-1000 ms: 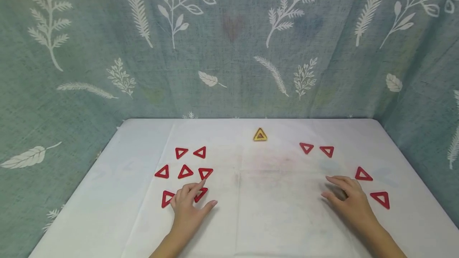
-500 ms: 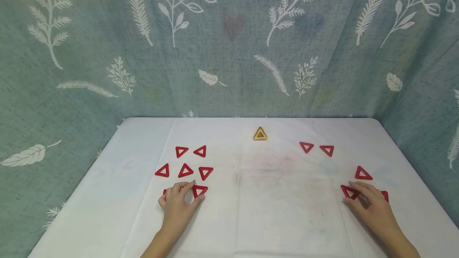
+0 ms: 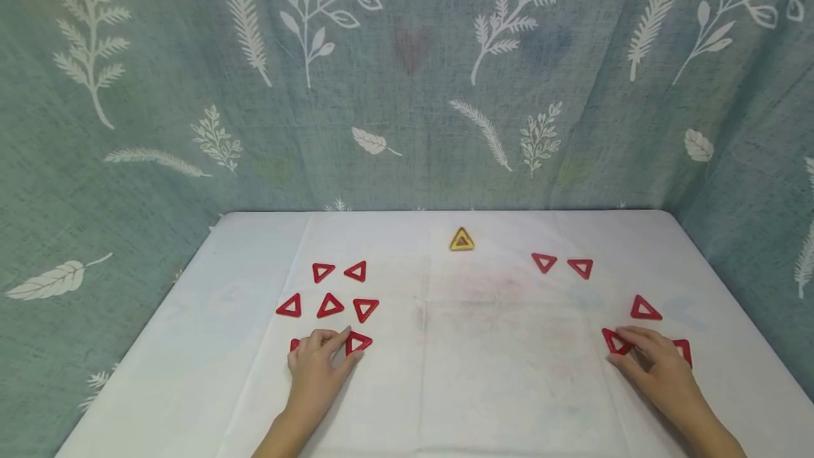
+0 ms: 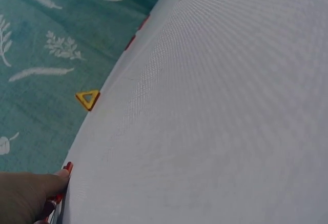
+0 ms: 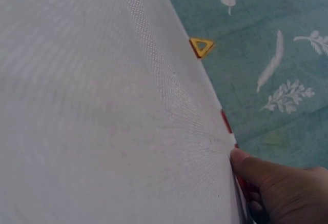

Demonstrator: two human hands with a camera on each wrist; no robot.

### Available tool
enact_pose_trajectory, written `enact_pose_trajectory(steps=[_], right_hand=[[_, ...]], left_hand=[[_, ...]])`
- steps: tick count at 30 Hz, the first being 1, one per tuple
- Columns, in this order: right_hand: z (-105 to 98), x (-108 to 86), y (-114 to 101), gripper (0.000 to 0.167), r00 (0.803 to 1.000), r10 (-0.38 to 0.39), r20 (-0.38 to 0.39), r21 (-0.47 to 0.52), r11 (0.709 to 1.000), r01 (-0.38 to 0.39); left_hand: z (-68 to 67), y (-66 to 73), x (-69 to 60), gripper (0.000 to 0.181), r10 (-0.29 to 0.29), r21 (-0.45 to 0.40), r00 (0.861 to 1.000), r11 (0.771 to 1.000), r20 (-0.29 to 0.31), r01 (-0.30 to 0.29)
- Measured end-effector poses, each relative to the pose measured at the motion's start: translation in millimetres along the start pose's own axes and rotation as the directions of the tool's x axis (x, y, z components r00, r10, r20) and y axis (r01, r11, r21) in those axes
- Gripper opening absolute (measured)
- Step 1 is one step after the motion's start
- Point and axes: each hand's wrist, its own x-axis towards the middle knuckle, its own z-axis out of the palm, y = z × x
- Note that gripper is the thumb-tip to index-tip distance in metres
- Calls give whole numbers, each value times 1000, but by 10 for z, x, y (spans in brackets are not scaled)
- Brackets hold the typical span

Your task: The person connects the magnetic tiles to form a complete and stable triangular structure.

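Currently the left hand (image 3: 316,371) pinches a red triangle (image 3: 361,337), the right hand (image 3: 663,367) a second triangle (image 3: 608,340), and a yellow triangle (image 3: 462,246) sits by the table's (image 3: 509,380) far edge.

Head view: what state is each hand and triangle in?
Left hand: pinching a red triangle
Right hand: pinching another red triangle
Yellow triangle: standing upright, untouched
Five red triangles, left: lying flat
Three red triangles, right: lying flat
Red triangle behind left hand: partly hidden
Red triangle behind right hand: partly hidden
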Motion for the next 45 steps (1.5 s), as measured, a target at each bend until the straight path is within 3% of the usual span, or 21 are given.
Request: enact_pose_trajectory(steps=[8,17,24,31,39,45], right_hand=[[11,-7,-13,46,999,31,-9,-5,1000,-31],[16,18,-10,44,999,16,-33,-4,1000,-16],[48,21,-9,46,999,27,-29,25,999,-26],[49,47,-33,40,998,-62,-31,51,997,63],[79,91,-96,40,998,-37,49,62,997,34],[126,165,-180,38,994,-76,78,119,991,67]], left_hand=[[-16,37,-4,42,14,-41,999,999,52,-12],[-15,98,-17,37,26,-86,995,996,93,-18],[52,122,-5,38,90,-136,993,988,83,-78],[125,135,8,38,106,-149,993,984,58,-97],[221,149,75,37,143,-172,988,976,54,-132],[278,213,139,37,175,-175,982,972,76,-159]])
